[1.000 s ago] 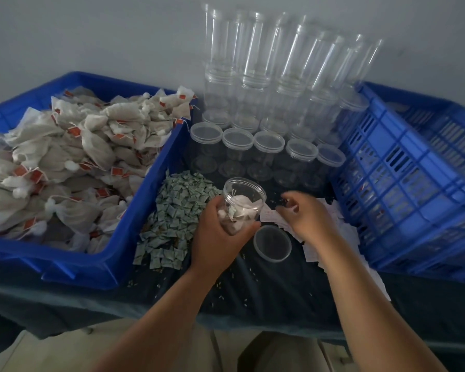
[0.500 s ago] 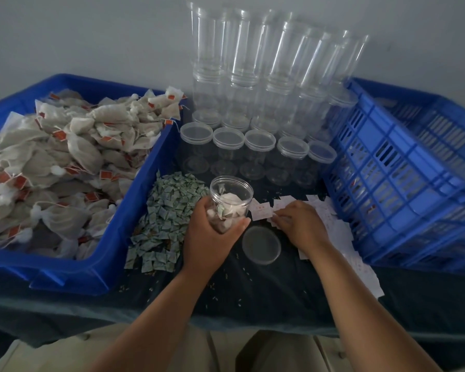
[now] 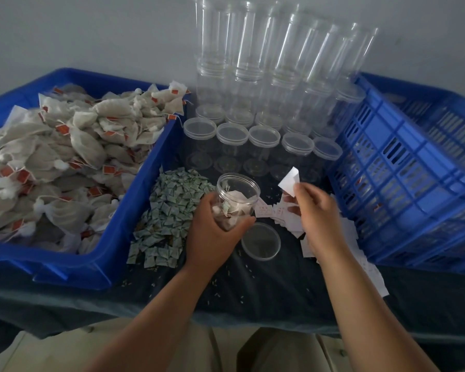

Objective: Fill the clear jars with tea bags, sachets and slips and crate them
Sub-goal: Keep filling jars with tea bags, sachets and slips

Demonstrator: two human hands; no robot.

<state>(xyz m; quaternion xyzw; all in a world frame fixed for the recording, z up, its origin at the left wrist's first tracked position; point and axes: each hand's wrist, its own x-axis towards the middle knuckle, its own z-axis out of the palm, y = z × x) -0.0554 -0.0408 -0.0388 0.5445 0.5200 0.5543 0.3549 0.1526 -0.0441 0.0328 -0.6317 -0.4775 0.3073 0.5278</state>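
My left hand [image 3: 212,226] grips an open clear jar [image 3: 238,196], tilted toward me, with tea bags and a green sachet inside. Just right of the jar's mouth, my right hand [image 3: 316,208] pinches a white paper slip [image 3: 289,181] held up above the table. Its loose lid [image 3: 261,241] lies flat on the dark cloth between my hands. More slips [image 3: 269,210] are spread on the cloth under my right hand. A heap of green sachets [image 3: 169,208] lies left of the jar. The blue bin [image 3: 113,234] at the left is piled with tea bags [image 3: 65,157].
Rows of lidded empty jars [image 3: 263,138] stand behind the work spot, with taller stacks of clear jars [image 3: 277,49] against the wall. A blue slatted crate [image 3: 403,183] sits at the right, tipped toward me. Small crumbs dot the dark cloth [image 3: 253,288] near the table's front edge.
My right hand has lifted off the slip pile with one slip pinched and raised it beside the jar's mouth. The left hand keeps hold of the jar.
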